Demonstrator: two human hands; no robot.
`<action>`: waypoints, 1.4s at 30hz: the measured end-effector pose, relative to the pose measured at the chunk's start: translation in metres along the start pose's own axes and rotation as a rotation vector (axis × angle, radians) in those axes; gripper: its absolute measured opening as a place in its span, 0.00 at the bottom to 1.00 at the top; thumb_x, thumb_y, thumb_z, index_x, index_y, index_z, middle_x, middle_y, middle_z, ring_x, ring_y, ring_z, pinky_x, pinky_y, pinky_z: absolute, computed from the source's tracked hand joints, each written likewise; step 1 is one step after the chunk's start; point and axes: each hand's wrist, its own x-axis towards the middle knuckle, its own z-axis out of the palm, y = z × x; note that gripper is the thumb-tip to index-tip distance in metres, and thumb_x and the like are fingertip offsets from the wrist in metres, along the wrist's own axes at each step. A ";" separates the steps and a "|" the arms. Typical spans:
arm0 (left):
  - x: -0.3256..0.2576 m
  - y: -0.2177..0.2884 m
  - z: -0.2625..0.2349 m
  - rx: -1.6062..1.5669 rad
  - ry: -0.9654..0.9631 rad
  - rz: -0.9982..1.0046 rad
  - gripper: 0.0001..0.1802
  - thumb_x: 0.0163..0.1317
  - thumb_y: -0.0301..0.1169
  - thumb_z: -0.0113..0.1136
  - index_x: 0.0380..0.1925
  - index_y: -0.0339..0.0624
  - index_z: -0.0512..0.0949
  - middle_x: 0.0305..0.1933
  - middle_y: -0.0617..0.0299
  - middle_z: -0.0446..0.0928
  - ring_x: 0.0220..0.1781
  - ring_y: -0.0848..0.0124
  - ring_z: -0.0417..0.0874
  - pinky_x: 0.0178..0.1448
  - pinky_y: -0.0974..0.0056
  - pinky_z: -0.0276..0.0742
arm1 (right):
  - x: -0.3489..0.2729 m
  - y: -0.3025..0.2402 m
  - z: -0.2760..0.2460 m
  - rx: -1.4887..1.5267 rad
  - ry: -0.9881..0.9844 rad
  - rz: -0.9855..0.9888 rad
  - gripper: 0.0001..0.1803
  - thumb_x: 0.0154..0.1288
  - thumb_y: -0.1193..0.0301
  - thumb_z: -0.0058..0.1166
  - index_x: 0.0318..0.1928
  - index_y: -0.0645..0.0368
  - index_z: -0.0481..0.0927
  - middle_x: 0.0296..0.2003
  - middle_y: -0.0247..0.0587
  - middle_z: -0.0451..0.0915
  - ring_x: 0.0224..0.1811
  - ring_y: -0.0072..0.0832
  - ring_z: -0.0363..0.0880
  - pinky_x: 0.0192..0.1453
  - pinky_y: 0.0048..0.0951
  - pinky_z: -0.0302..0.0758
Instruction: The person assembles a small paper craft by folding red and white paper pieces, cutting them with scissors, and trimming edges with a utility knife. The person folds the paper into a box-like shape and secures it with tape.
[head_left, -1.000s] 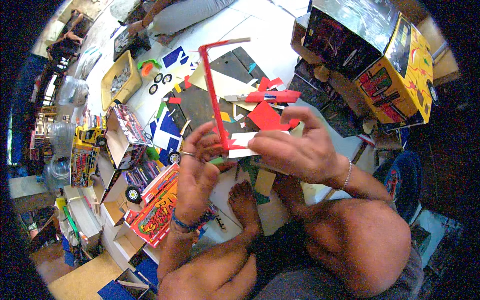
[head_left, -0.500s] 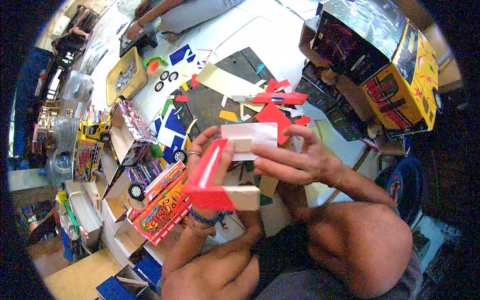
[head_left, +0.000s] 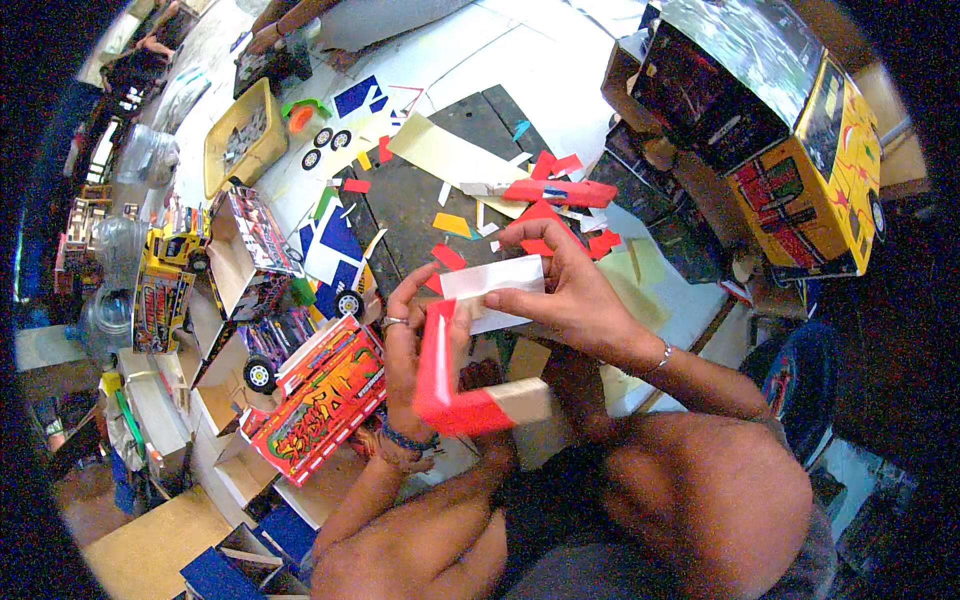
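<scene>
My left hand (head_left: 402, 340) is closed round a U-shaped wooden piece (head_left: 462, 410), partly covered in glossy red sheet, with one bare wood end. Against the piece's far arm lies a small white sheet (head_left: 518, 274). My right hand (head_left: 580, 300) pinches that sheet, its thumb flat on top and its fingers at the far edge. Beyond my hands, a red utility knife (head_left: 560, 192) rests among red scraps (head_left: 545, 222) on a dark board (head_left: 410, 210).
To the left stand a red decorated panel (head_left: 318, 405), a toy truck (head_left: 170, 285) and loose wheels (head_left: 325, 143). A yellow tub (head_left: 245, 140) of grey pieces sits farther off. A large yellow toy truck (head_left: 810, 170) stands at right. Another person's arm (head_left: 300, 25) shows at the top.
My right hand has turned from laying its fingers across the white sheet to pinching it with the thumb on top. The red-covered piece has shifted slightly right and down.
</scene>
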 end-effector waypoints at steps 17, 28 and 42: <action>0.021 0.003 -0.045 0.722 -0.332 0.427 0.17 0.57 0.24 0.69 0.48 0.45 0.84 0.47 0.58 0.86 0.49 0.60 0.87 0.57 0.56 0.81 | 0.057 -0.042 -0.071 -1.215 0.065 -0.413 0.16 0.68 0.66 0.62 0.53 0.57 0.79 0.53 0.38 0.80 0.53 0.33 0.81 0.55 0.34 0.75; 0.040 0.000 -0.060 0.757 -0.559 0.384 0.26 0.44 0.22 0.71 0.48 0.48 0.83 0.53 0.60 0.81 0.55 0.53 0.78 0.61 0.52 0.75 | 0.063 -0.038 -0.091 -1.523 -0.033 -0.308 0.19 0.65 0.68 0.64 0.56 0.53 0.79 0.47 0.42 0.82 0.48 0.41 0.81 0.58 0.41 0.74; 0.045 -0.014 -0.057 1.067 -0.524 0.500 0.29 0.56 0.36 0.64 0.61 0.52 0.81 0.63 0.73 0.79 0.51 0.66 0.75 0.56 0.59 0.67 | 0.007 -0.055 -0.085 0.140 0.086 0.461 0.34 0.70 0.64 0.51 0.74 0.59 0.62 0.42 0.39 0.83 0.34 0.26 0.82 0.35 0.33 0.81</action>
